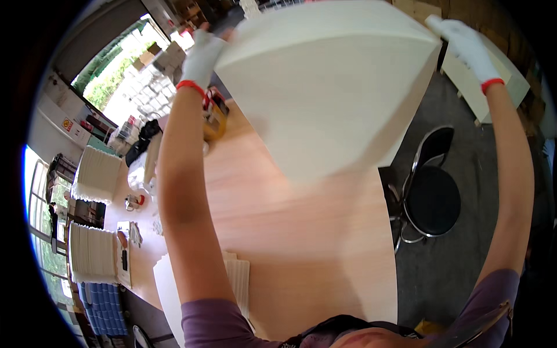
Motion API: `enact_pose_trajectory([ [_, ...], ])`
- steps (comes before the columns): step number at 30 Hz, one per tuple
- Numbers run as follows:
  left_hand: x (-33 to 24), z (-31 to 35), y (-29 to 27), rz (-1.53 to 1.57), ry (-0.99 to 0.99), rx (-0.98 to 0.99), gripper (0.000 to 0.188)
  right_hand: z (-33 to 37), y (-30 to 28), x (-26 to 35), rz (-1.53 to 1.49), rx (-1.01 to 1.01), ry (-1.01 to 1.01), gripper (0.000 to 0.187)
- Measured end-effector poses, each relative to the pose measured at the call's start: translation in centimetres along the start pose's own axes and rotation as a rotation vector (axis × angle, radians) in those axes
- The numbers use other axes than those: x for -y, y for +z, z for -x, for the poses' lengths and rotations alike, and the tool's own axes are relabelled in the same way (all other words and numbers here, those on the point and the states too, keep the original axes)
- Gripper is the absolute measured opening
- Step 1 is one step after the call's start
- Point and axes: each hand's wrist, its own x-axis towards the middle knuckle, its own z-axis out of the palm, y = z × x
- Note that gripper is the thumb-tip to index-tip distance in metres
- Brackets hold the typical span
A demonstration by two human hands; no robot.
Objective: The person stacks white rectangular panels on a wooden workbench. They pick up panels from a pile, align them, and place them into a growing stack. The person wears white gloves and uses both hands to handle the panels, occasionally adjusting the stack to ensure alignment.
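Note:
A large white box-like piece [325,98] with smooth panels rises over the far part of the table, its upper part widest. Its lower edge is blurred, so I cannot tell whether it touches the tabletop. My left hand [203,57], in a white glove with a red cuff, is at its upper left corner, fingers against the edge. At the upper right corner, my right hand [464,46], gloved the same way, presses its fingertips to the edge. The piece is held between both hands. Parts of the fingers are smeared or hidden.
The wooden table [301,249] has white sheets [237,284] by my left arm. Stacks of white sheets [93,252] stand at the left. A black swivel chair [432,200] stands right of the table. Another pale box [487,87] is beyond my right hand.

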Motion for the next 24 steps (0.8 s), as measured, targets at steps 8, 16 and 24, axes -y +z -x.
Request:
enact_pose_trajectory([
  [8,3.8,16.3,22.4,0.006,-0.110,0.502,0.070,9.5,12.4,-21.5,-0.788,-0.225,0.603,0.058],
  [16,4.6,18.9,35.4,-0.086,-0.205,0.647,0.068,14.3,27.8,-36.7,-0.692,0.036,0.920,0.060],
  [24,9.3,23.0,40.8,-0.148,-0.247,0.682,0.067,9.4,31.3,-41.0,-0.394,0.102,0.771,0.059],
])
